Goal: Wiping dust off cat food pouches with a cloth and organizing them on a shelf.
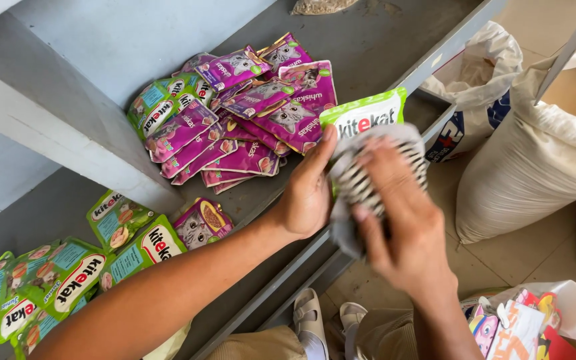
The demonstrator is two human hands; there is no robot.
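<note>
Your left hand (308,197) grips a green pouch (366,117) above the shelf (368,47); your right hand (401,233) presses a striped cloth (368,177) against it. Purple pouches (261,113) lie heaped on that shelf.

Bright, even daylight; soft shadow under shelf upright (68,127). Right hand (398,220) motion-blurred, cloth (368,180) beneath its fingers smeared. Pouches (248,113) beyond the fingertips sharp, faint glare on foil.
</note>
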